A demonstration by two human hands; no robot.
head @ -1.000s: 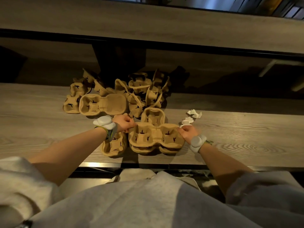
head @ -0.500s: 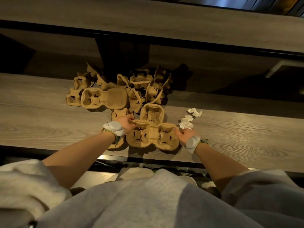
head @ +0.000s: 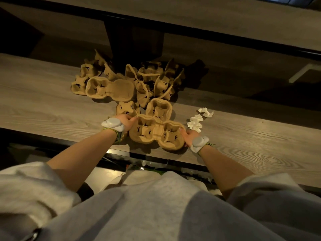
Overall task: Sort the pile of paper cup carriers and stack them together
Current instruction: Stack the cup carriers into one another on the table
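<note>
Left hand (head: 127, 121): closed on the left rim of the four-cup carrier (head: 156, 132), fingers curled over the edge; a white wrist device (head: 112, 124) and a green-yellow cord sit on the wrist
Right hand (head: 188, 135): gripping the right rim of the same carrier, thumb on top of the edge; a matching white device (head: 199, 142) on this wrist
Four-cup carrier: brown moulded pulp, cup wells up, held between both hands near the front edge of the table (head: 43, 105); whether it rests on the wood or is raised, I cannot tell
Second carrier (head: 126, 108): partly behind the left hand, just beside the held one
Pile of carriers (head: 132, 80): farther back, a loose heap, some flat, some tilted on edge, one long two-well piece (head: 110, 88) lying open at its left front
Crumpled white paper (head: 197, 122): two or three scraps just beyond the right hand, on the table
Table: grey-brown wood grain with a dark front edge; the light is dim and warm
Room: a second wooden ledge (head: 191, 16) runs higher behind, with a dark gap and a black post (head: 119, 42) between the two levels
Person: grey sleeves (head: 34, 188) pushed up, forearms bare
</note>
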